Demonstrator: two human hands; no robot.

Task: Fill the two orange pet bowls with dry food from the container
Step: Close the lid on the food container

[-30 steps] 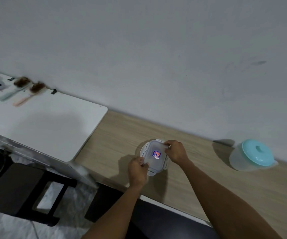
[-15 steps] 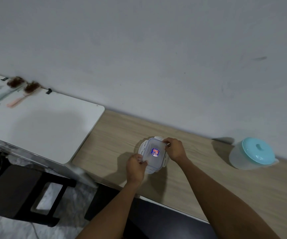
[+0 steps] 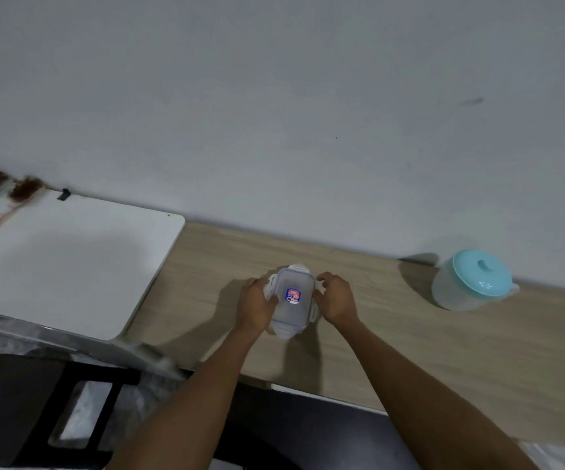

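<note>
On the wooden counter (image 3: 443,351), near its front edge, the clear container (image 3: 291,301) is steadied from both sides. Its left side is gripped by the curled fingers of the left hand (image 3: 255,305), and its right side by those of the right hand (image 3: 337,300), probably so that it can be unlatched. It is judged still closed. No orange bowls are seen.
</note>
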